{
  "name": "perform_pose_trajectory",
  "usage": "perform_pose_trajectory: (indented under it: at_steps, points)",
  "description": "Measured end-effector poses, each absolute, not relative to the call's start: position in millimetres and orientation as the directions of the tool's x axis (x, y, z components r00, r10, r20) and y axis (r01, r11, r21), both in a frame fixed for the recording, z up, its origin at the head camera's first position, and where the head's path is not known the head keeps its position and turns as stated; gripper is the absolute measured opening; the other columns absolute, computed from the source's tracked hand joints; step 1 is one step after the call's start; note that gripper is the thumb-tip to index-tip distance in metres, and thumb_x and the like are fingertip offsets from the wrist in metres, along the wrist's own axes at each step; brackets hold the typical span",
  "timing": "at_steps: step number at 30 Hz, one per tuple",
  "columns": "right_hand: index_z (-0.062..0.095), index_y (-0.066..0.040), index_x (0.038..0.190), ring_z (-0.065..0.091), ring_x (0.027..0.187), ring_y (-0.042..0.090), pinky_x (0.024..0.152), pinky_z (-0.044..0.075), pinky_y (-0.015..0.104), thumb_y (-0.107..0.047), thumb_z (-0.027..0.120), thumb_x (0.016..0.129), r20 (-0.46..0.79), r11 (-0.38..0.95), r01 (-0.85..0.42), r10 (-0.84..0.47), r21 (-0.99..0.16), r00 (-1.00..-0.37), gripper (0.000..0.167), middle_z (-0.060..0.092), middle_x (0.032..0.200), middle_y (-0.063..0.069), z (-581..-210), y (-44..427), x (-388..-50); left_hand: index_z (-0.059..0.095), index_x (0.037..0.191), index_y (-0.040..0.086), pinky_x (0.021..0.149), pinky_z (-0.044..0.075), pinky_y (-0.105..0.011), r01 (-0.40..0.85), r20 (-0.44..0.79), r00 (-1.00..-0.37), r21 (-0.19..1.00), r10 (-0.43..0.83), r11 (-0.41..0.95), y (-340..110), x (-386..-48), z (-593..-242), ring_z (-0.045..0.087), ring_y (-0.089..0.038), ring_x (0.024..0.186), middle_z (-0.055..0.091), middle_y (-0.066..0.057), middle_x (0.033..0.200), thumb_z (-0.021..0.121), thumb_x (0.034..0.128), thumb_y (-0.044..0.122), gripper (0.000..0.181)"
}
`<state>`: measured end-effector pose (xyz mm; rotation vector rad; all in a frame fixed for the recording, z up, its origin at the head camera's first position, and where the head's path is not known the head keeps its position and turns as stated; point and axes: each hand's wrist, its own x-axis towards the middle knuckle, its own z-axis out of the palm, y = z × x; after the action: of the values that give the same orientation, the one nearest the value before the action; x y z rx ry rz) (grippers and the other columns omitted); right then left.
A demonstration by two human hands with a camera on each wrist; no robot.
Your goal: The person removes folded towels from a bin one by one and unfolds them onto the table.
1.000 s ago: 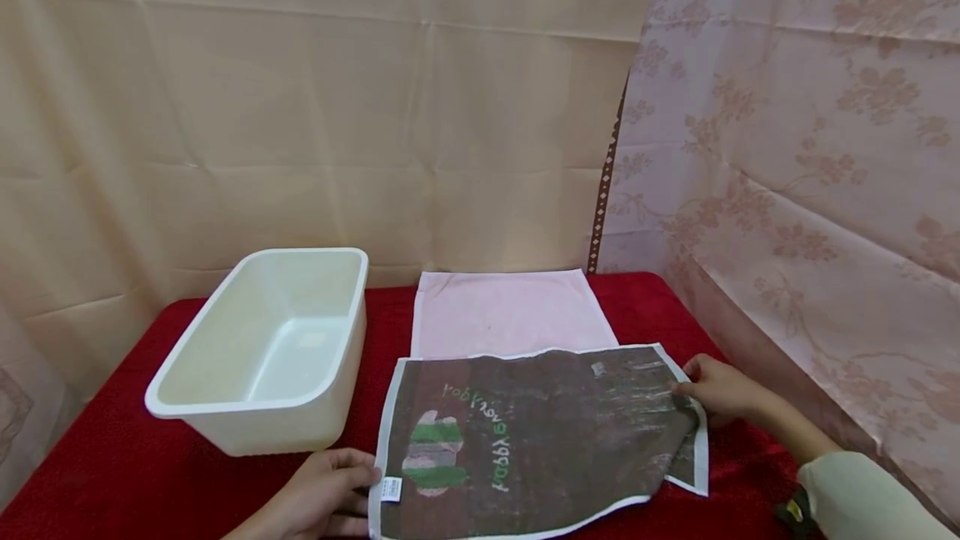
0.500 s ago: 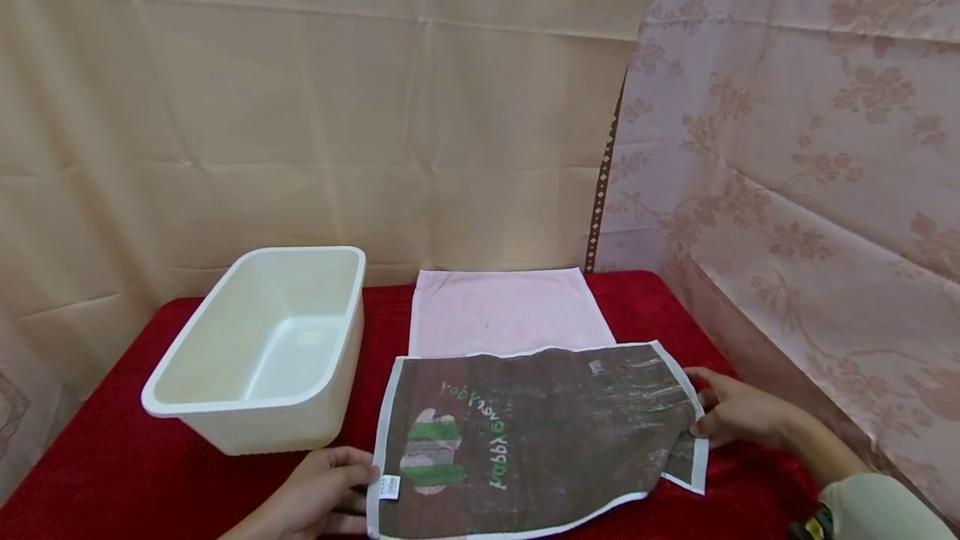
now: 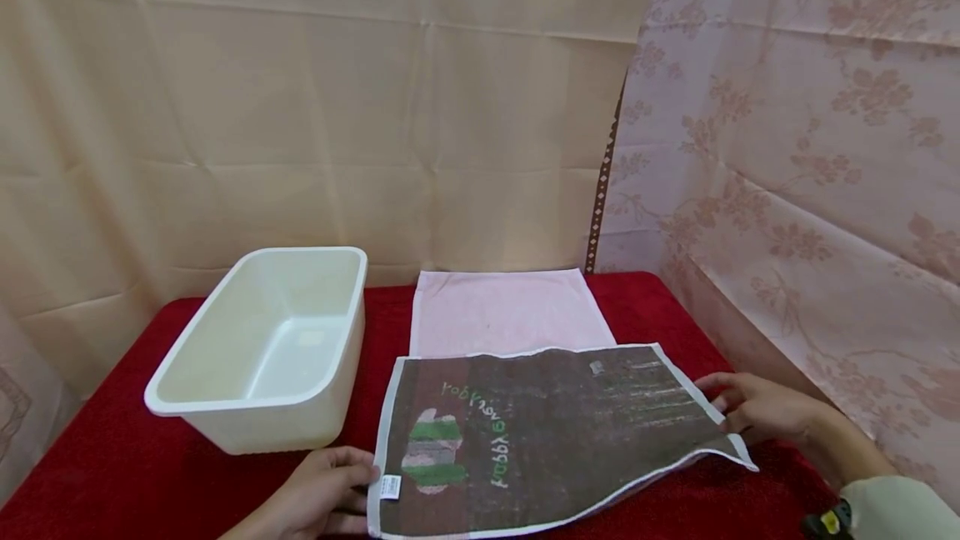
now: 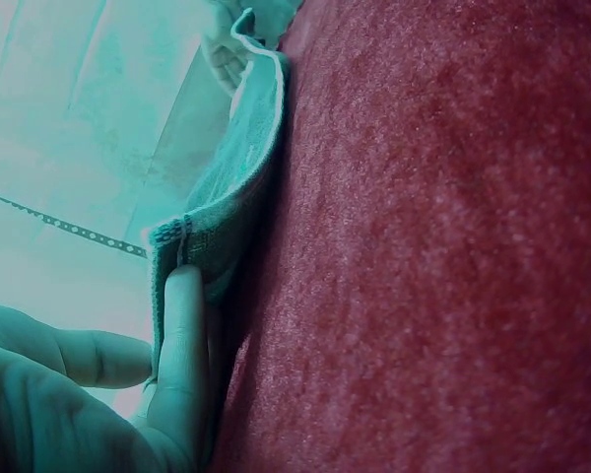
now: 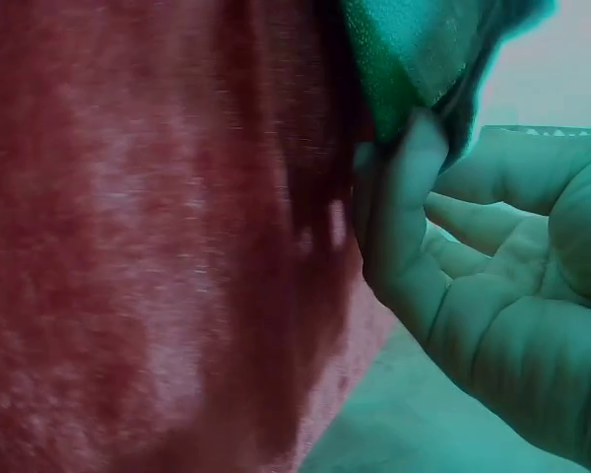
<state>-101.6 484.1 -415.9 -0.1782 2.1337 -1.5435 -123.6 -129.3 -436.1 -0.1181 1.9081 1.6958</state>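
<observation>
A dark grey-brown towel (image 3: 570, 423) with a white border, mirrored lettering and a green-and-pink striped patch lies spread at the front of the table in the head view. My left hand (image 3: 326, 490) pinches its left edge beside a small white label (image 3: 390, 487); the left wrist view shows fingers (image 4: 182, 335) on either side of the cloth. At the opposite edge, my right hand (image 3: 772, 413) pinches the near right part of the border, with a fingertip against the cloth (image 5: 404, 59) in the right wrist view. The towel's near side bows slightly upward towards that corner.
A deep white plastic basin (image 3: 258, 432) stands on the left of the red-covered table (image 3: 97, 457). Behind the dark towel lies a pale pink towel (image 3: 510, 315), its front part covered. Beige and floral curtains (image 3: 795, 148) hang behind and to the right.
The folded-under near right corner of the dark towel has come out and now points to the right. My right hand has shifted right and slightly nearer; my left hand has stayed put.
</observation>
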Motion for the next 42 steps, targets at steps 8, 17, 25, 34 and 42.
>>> perform_pose_trajectory:
  at_steps: [8, 17, 25, 34, 42]
  points:
    - [0.038, 0.015, 0.135, 0.066, 0.088, 0.028, 0.072, 0.060, 0.048, -0.001, 0.057, 0.097, -0.379, 0.451, 0.259, -0.199, -0.854, -0.904, 0.046, 0.062, 0.098, 0.015, -419, 481, -107, 0.061, 0.112, -0.005, 0.071, 0.063, -0.042, -0.424, -0.465, -0.830, 0.885, 0.307, 0.194, -129, -124, -436, 0.072, -0.023, 0.077, 0.071, -0.012, 0.090, 0.062, 0.0987, 0.011, 0.020]
    - [0.048, 0.009, 0.128, 0.069, 0.086, 0.026, 0.073, 0.060, 0.046, -0.020, 0.056, 0.106, -0.354, 0.497, 0.304, -0.008, -0.813, -0.935, 0.038, 0.067, 0.098, 0.013, -418, 465, -132, 0.062, 0.111, -0.004, 0.071, 0.063, -0.042, -0.434, -0.478, -0.830, 0.877, 0.288, 0.204, -128, -124, -435, 0.072, -0.023, 0.076, 0.071, -0.012, 0.091, 0.062, 0.0985, 0.011, 0.020]
    - [0.058, 0.006, 0.117, 0.065, 0.083, 0.021, 0.072, 0.060, 0.042, -0.020, 0.058, 0.104, -0.303, 0.563, 0.315, 0.118, -0.764, -0.946, 0.029, 0.063, 0.101, 0.014, -419, 455, -162, 0.062, 0.110, -0.003, 0.070, 0.063, -0.042, -0.413, -0.456, -0.838, 0.889, 0.301, 0.196, -128, -124, -437, 0.072, -0.022, 0.076, 0.071, -0.011, 0.089, 0.062, 0.0978, 0.011, 0.018]
    - [0.055, 0.009, 0.119, 0.063, 0.086, 0.021, 0.071, 0.059, 0.039, -0.012, 0.071, 0.095, -0.261, 0.575, 0.320, 0.185, -0.753, -0.947, 0.036, 0.062, 0.106, 0.018, -421, 451, -180, 0.062, 0.111, -0.004, 0.071, 0.063, -0.043, -0.425, -0.466, -0.840, 0.884, 0.279, 0.196, -126, -124, -439, 0.073, -0.023, 0.077, 0.071, -0.012, 0.090, 0.063, 0.0980, 0.010, 0.019]
    - [0.060, 0.005, 0.106, 0.063, 0.085, 0.024, 0.073, 0.061, 0.041, -0.013, 0.070, 0.096, -0.270, 0.533, 0.365, 0.250, -0.763, -0.930, 0.023, 0.062, 0.099, 0.016, -424, 457, -181, 0.061, 0.111, -0.005, 0.070, 0.063, -0.043, -0.415, -0.454, -0.842, 0.890, 0.290, 0.188, -129, -122, -436, 0.073, -0.023, 0.076, 0.072, -0.012, 0.089, 0.061, 0.0981, 0.008, 0.018]
